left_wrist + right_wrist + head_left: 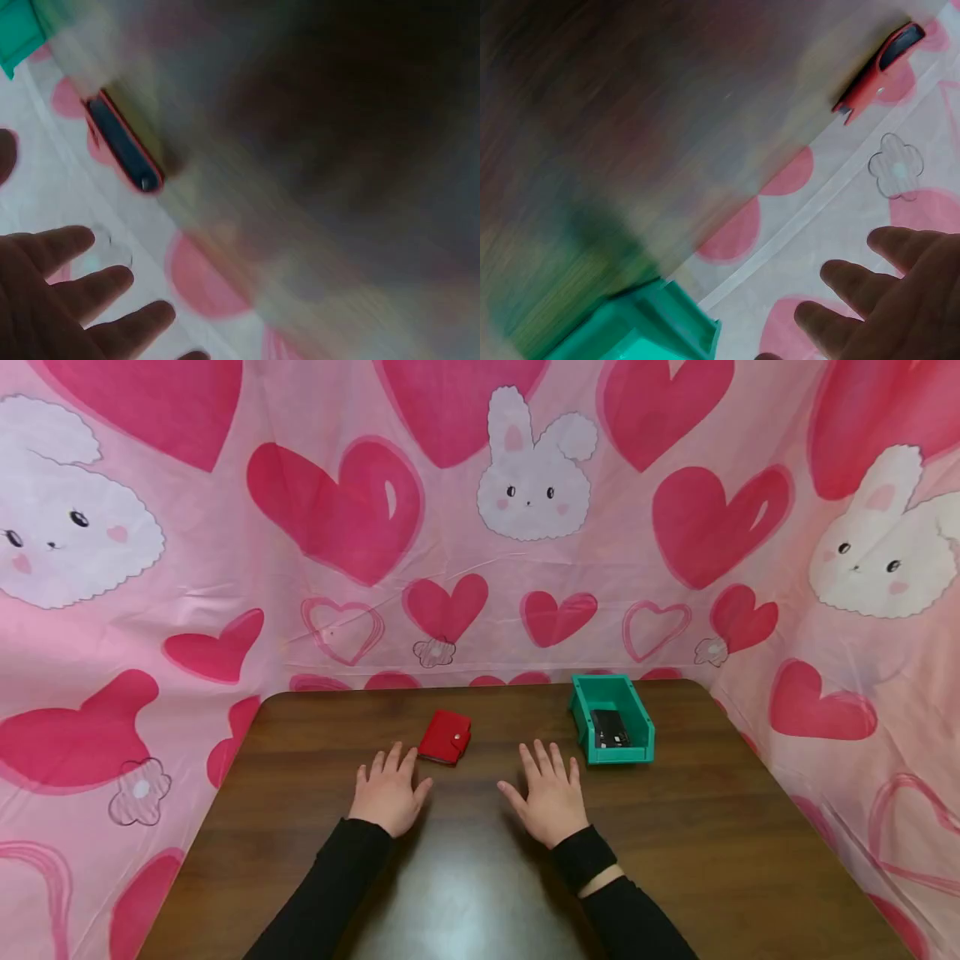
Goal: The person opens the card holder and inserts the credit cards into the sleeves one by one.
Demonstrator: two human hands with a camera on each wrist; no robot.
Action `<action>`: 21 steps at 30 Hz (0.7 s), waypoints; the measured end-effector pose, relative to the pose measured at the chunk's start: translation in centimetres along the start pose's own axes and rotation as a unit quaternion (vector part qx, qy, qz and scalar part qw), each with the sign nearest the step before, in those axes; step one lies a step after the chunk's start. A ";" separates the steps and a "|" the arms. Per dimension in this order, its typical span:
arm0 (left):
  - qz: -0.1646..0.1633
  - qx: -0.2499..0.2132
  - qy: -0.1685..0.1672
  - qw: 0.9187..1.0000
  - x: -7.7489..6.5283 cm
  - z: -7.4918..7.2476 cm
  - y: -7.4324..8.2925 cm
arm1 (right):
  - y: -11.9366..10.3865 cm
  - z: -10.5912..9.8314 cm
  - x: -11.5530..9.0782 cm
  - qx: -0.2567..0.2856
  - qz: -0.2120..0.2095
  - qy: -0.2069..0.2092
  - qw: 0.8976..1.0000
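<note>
pink fabric backdrop hung behind table and along both sides, like three walls; creases and soft folds here and there. print on fabric: dark pink hearts of mixed sizes, some outline-only hearts, white rabbit faces, sketched flowers. brown wood-grain table, rounded far corners, far edge just beside fabric. pale glare on near part of tabletop. both wrist views: tabletop dim, blurred; fabric paler.
</note>
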State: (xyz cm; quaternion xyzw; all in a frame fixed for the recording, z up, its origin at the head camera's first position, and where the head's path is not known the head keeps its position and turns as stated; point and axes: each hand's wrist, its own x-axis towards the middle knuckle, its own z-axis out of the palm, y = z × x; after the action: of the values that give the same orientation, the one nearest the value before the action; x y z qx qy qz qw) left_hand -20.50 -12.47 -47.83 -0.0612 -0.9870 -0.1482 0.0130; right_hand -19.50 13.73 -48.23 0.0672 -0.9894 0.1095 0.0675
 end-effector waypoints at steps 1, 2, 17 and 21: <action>0.010 -0.002 -0.011 1.000 0.8 0.1 0.4 | 0.0 -0.1 0.0 0.000 -0.002 -0.001 1.000; 0.019 -0.004 -0.019 1.000 1.6 0.2 0.8 | -0.1 -0.1 -0.1 0.001 -0.006 -0.001 1.000; 0.102 0.013 -0.034 0.994 3.9 2.1 1.8 | -1.7 -0.9 -0.8 0.026 -0.060 -0.026 0.998; 0.116 0.023 -0.032 0.992 1.3 2.3 2.7 | -2.1 -0.6 -1.0 0.033 -0.081 -0.041 0.995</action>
State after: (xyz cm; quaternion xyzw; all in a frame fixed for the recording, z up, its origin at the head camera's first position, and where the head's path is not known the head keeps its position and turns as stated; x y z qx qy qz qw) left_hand -21.47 -9.08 -49.22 -0.1800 -0.9762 -0.1209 0.0001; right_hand -18.12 11.99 -47.35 0.1537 -0.9786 0.1331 0.0330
